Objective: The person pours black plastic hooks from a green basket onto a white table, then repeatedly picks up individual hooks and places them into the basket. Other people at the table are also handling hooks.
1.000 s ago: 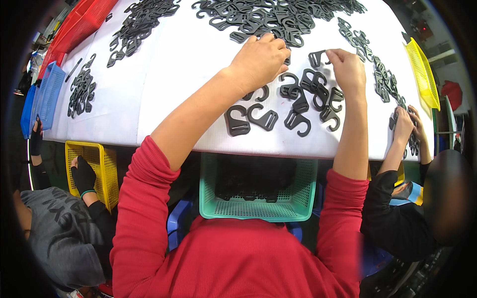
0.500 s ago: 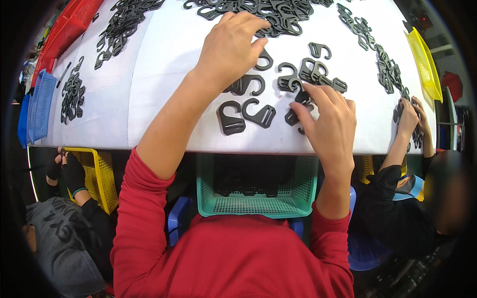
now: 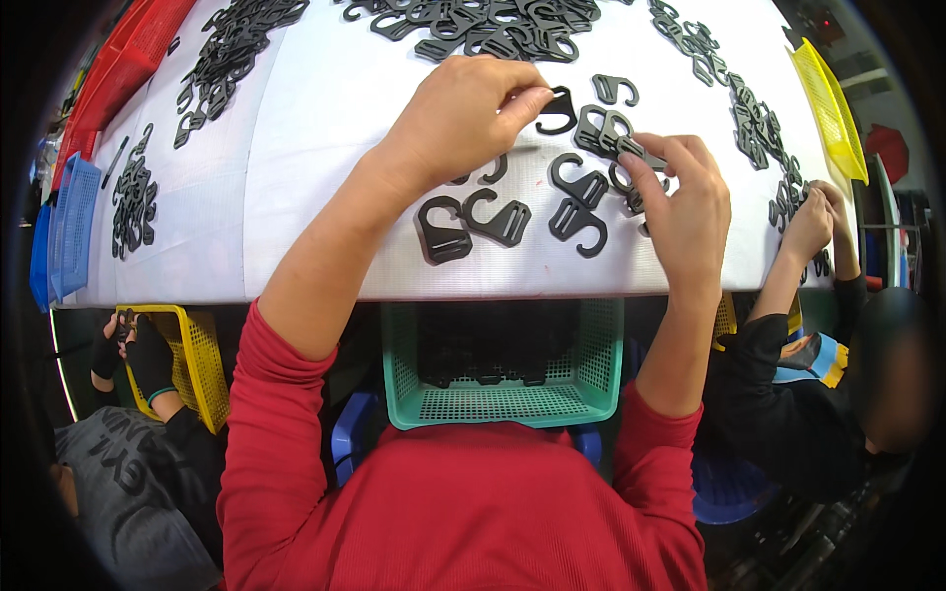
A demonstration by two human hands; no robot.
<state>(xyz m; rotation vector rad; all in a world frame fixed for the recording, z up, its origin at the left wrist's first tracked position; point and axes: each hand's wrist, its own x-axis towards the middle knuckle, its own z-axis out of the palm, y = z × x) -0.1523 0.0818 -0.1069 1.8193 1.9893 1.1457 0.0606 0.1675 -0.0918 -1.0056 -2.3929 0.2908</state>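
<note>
Black hook (image 3: 559, 106) pinched by left hand (image 3: 463, 118) — right hand (image 3: 680, 202) grips another hook (image 3: 631, 148).

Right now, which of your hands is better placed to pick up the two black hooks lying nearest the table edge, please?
Probably the left hand: the two hooks lie right beside its wrist, while the right hand is busy over the hook cluster farther right.

The white table top (image 3: 296, 148) is brightly and evenly lit from above, with soft shadows cast beneath the hands. Strong fisheye bending is seen toward the rim, where black vignetting closes the corners. The right edge is blurred.
</note>
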